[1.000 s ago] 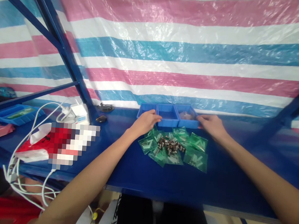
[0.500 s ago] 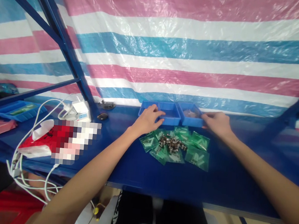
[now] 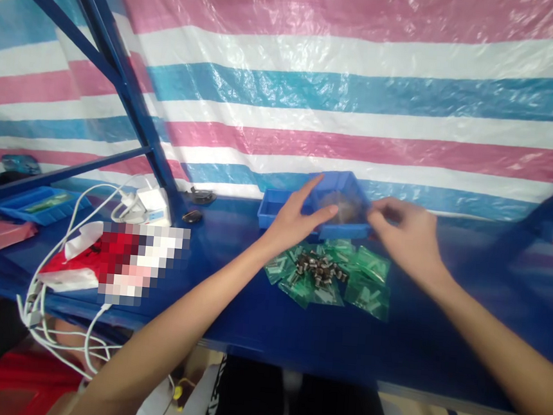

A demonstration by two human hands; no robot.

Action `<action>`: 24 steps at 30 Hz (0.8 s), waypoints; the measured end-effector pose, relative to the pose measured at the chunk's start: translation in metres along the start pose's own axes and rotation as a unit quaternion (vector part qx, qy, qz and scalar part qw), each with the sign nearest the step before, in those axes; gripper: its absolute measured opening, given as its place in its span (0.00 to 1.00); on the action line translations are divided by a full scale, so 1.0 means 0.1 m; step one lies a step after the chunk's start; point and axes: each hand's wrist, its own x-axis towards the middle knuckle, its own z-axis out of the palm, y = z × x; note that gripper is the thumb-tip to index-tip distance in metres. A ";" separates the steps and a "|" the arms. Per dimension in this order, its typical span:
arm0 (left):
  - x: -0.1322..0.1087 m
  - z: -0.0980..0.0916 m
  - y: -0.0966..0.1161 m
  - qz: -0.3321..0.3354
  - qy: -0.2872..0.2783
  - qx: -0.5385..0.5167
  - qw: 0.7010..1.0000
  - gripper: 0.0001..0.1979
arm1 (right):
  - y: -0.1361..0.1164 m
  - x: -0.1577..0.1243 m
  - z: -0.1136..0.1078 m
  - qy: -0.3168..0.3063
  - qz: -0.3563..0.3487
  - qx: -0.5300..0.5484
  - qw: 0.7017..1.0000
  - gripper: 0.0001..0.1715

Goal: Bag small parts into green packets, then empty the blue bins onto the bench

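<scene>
Tilting blue tray toward viewer (long axis sideways) | left hand, right hand grip it

Both hands grip the blue tray: left hand and right hand hold it tilted above the green bags.

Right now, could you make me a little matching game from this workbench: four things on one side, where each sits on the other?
Things:
1. blue tray
2. green packets
3. small metal parts
4. white charger

Places:
A. heaped on the packets
B. far left, by the blue post
C. tilted between left hand and right hand
D. flat on the bench, near the hands

Pairs: 1-C, 2-D, 3-A, 4-B
</scene>
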 end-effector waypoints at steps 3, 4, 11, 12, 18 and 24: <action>0.00 -0.07 0.02 -0.024 0.009 0.006 1.000 0.36 | -0.05 -0.04 0.03 -0.021 0.004 0.063 0.998 0.09; 0.00 -0.08 0.02 -0.029 0.005 0.001 1.000 0.36 | -0.06 -0.03 0.03 -0.030 0.027 0.103 0.994 0.11; -0.07 -0.06 0.04 0.035 -0.055 0.121 0.990 0.37 | 0.03 0.00 0.12 -0.094 0.167 0.254 0.948 0.23; -0.08 -0.06 0.05 0.046 -0.049 0.162 0.985 0.39 | 0.06 -0.01 0.14 -0.090 0.147 0.248 0.953 0.22; -0.15 0.00 0.08 0.092 -0.016 0.300 0.949 0.39 | 0.10 -0.08 0.17 -0.015 0.038 0.121 0.992 0.20; -0.18 0.10 0.04 0.127 -0.023 0.325 0.937 0.21 | -0.04 -0.20 0.18 0.006 -0.015 0.072 0.997 0.24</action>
